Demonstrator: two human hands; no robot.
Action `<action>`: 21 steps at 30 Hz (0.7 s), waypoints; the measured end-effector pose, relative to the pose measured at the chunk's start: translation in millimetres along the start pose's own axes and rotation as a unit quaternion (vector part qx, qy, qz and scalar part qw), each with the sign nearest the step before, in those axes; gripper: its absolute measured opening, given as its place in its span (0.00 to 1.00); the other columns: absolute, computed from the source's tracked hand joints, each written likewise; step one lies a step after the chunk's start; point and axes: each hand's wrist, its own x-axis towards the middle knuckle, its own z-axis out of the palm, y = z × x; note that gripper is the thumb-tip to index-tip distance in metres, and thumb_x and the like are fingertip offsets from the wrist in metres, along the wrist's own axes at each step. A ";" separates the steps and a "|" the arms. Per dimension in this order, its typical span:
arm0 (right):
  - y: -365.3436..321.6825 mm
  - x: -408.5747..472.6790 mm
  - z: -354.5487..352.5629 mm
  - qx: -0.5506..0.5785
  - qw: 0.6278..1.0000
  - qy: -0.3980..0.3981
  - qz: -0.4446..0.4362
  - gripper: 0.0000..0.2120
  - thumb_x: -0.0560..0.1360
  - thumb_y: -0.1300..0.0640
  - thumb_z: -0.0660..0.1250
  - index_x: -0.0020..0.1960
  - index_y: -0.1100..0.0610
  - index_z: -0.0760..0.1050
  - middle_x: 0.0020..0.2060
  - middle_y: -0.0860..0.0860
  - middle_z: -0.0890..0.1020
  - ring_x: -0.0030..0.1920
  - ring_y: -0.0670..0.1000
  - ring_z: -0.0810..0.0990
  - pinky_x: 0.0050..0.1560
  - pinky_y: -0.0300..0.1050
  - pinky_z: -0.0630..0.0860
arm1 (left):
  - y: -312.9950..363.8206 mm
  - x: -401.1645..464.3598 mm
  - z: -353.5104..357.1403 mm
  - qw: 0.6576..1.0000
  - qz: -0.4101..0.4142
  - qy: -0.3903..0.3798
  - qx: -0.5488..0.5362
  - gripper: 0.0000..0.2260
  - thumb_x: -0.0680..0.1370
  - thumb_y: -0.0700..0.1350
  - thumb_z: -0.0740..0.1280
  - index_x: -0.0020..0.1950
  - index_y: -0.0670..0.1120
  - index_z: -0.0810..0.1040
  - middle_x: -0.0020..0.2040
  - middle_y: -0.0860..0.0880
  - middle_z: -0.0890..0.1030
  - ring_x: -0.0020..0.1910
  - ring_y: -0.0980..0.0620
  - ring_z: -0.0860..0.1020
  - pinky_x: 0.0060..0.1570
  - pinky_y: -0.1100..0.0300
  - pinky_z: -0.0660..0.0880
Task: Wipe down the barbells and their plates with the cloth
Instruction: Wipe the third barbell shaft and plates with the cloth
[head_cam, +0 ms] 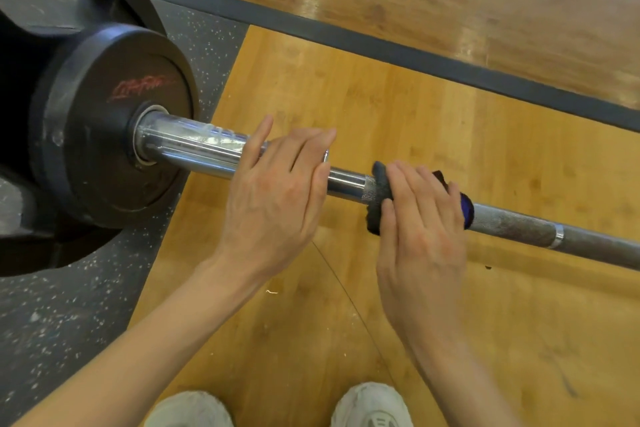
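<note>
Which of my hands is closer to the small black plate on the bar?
Left. The left hand rests on the shiny sleeve beside the small black plate; the right hand presses the cloth farther along the bar.

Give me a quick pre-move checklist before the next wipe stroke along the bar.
1. Cloth wrapped on barbell shaft: ok.
2. Right hand presses the cloth with straight fingers: ok.
3. Left hand steadies the bar at the sleeve end: ok, fingers straight.
4. Shaft to the right free of obstacles: ok.
5. Plates seated against the collar: cannot tell.
6. Cloth covers the underside of the shaft: cannot tell.
</note>
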 end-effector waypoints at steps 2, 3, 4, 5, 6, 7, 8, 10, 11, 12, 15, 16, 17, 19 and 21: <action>-23.1 -0.5 6.7 0.005 1.000 -0.011 0.020 0.19 0.84 0.60 0.53 0.70 0.60 0.74 0.66 0.52 0.78 0.71 0.54 0.72 0.77 0.59 0.58 | 3.2 -9.0 -1.5 1.000 -0.007 -0.003 -0.006 0.21 0.87 0.46 0.47 0.70 0.41 0.75 0.63 0.45 0.79 0.60 0.48 0.78 0.78 0.50 0.54; -29.5 -0.6 8.8 0.012 1.000 -0.020 0.001 0.18 0.84 0.60 0.53 0.70 0.60 0.74 0.66 0.52 0.78 0.71 0.54 0.73 0.77 0.58 0.58 | 5.2 -13.2 -2.6 1.000 -0.010 -0.003 -0.008 0.21 0.86 0.45 0.48 0.70 0.41 0.75 0.64 0.45 0.79 0.61 0.48 0.78 0.78 0.50 0.53; -29.9 -0.8 8.5 0.017 0.999 -0.032 -0.031 0.18 0.85 0.60 0.54 0.71 0.60 0.74 0.66 0.53 0.78 0.70 0.55 0.73 0.77 0.58 0.59 | 6.7 -17.3 -4.7 1.000 -0.012 -0.005 -0.009 0.20 0.86 0.45 0.49 0.71 0.41 0.74 0.64 0.45 0.79 0.61 0.48 0.77 0.79 0.50 0.52; -23.8 -3.0 4.5 0.018 0.997 -0.043 -0.062 0.18 0.85 0.60 0.54 0.71 0.60 0.73 0.67 0.53 0.78 0.70 0.55 0.74 0.77 0.57 0.60 | 7.9 -21.8 -7.3 1.000 -0.013 -0.007 -0.011 0.20 0.86 0.45 0.49 0.71 0.41 0.74 0.64 0.46 0.79 0.61 0.49 0.77 0.79 0.50 0.52; -13.2 -8.0 -1.3 0.011 0.995 -0.050 -0.081 0.18 0.86 0.58 0.54 0.72 0.60 0.73 0.67 0.53 0.78 0.70 0.55 0.74 0.77 0.57 0.60 | 8.7 -25.7 -9.9 1.000 -0.013 -0.007 -0.014 0.20 0.86 0.45 0.50 0.70 0.41 0.75 0.64 0.46 0.79 0.61 0.49 0.76 0.79 0.51 0.51; -0.8 -14.9 -8.1 0.000 0.995 -0.049 -0.083 0.19 0.86 0.58 0.54 0.72 0.60 0.72 0.68 0.53 0.77 0.70 0.56 0.74 0.77 0.56 0.61 | 9.6 -28.8 -12.5 1.000 -0.014 -0.004 -0.017 0.20 0.86 0.45 0.50 0.70 0.42 0.75 0.63 0.47 0.79 0.61 0.50 0.76 0.79 0.51 0.50; 9.2 -22.0 -15.6 -0.008 0.997 -0.042 -0.067 0.19 0.86 0.57 0.53 0.72 0.60 0.73 0.68 0.53 0.77 0.69 0.56 0.74 0.77 0.55 0.60 | 10.3 -30.6 -14.7 1.000 -0.016 0.001 -0.019 0.20 0.86 0.45 0.50 0.68 0.42 0.76 0.62 0.47 0.79 0.60 0.50 0.76 0.79 0.52 0.50; 10.2 -32.0 -22.9 -0.008 1.000 -0.028 -0.011 0.19 0.84 0.58 0.54 0.71 0.61 0.74 0.66 0.53 0.78 0.69 0.56 0.73 0.78 0.55 0.58 | 11.6 -32.8 -16.6 0.999 -0.024 0.012 -0.021 0.19 0.85 0.45 0.52 0.65 0.43 0.79 0.58 0.47 0.80 0.57 0.50 0.77 0.78 0.53 0.51; 1.2 -32.8 -20.3 -0.004 1.000 -0.026 0.012 0.19 0.84 0.59 0.54 0.70 0.60 0.75 0.65 0.53 0.79 0.69 0.56 0.73 0.78 0.55 0.57 | 12.6 -33.4 -17.2 0.999 -0.030 0.016 -0.020 0.18 0.85 0.44 0.52 0.63 0.43 0.81 0.56 0.48 0.80 0.54 0.49 0.78 0.78 0.54 0.52; -11.0 -31.8 -14.8 -0.002 0.999 -0.029 0.021 0.18 0.83 0.59 0.53 0.68 0.60 0.76 0.63 0.53 0.80 0.67 0.55 0.74 0.78 0.56 0.58 | 13.1 -33.8 -18.1 0.999 -0.034 0.018 -0.019 0.18 0.85 0.45 0.53 0.61 0.44 0.82 0.54 0.48 0.80 0.52 0.49 0.78 0.77 0.54 0.53; -37.3 -26.2 -5.5 0.010 0.997 -0.075 -0.032 0.18 0.83 0.59 0.52 0.65 0.59 0.78 0.59 0.51 0.81 0.64 0.54 0.77 0.78 0.56 0.58 | 12.1 -34.2 -20.0 0.999 -0.030 0.013 -0.005 0.18 0.85 0.45 0.53 0.57 0.45 0.83 0.49 0.48 0.80 0.47 0.48 0.77 0.76 0.54 0.54; -37.0 -28.0 -8.0 0.013 0.994 -0.092 -0.053 0.19 0.84 0.58 0.52 0.66 0.59 0.77 0.60 0.51 0.81 0.65 0.54 0.77 0.78 0.55 0.59 | 11.4 -36.7 -20.5 1.000 -0.026 0.007 0.003 0.19 0.85 0.45 0.52 0.57 0.45 0.83 0.49 0.49 0.81 0.47 0.49 0.78 0.76 0.53 0.54; -33.7 -33.1 -12.3 0.011 0.993 -0.102 -0.063 0.19 0.85 0.57 0.51 0.69 0.59 0.75 0.63 0.51 0.80 0.67 0.54 0.76 0.78 0.55 0.59 | 11.3 -40.2 -20.8 1.000 -0.023 0.003 0.008 0.20 0.86 0.45 0.51 0.58 0.44 0.83 0.49 0.49 0.81 0.47 0.48 0.79 0.76 0.53 0.54; -29.4 -49.5 -19.5 -0.006 0.992 -0.104 -0.076 0.20 0.84 0.58 0.54 0.74 0.60 0.71 0.71 0.52 0.75 0.74 0.55 0.70 0.78 0.56 0.58 | 11.1 -46.5 -20.3 1.000 -0.020 0.005 0.015 0.22 0.86 0.46 0.49 0.59 0.44 0.83 0.50 0.48 0.82 0.48 0.48 0.80 0.76 0.52 0.55; -37.7 -65.0 -18.9 -0.009 0.991 -0.086 -0.098 0.21 0.83 0.60 0.58 0.75 0.61 0.69 0.74 0.54 0.72 0.76 0.55 0.67 0.78 0.57 0.58 | 10.8 -54.5 -18.8 1.000 -0.016 0.010 0.019 0.22 0.86 0.46 0.49 0.59 0.43 0.83 0.50 0.48 0.83 0.49 0.48 0.80 0.76 0.52 0.55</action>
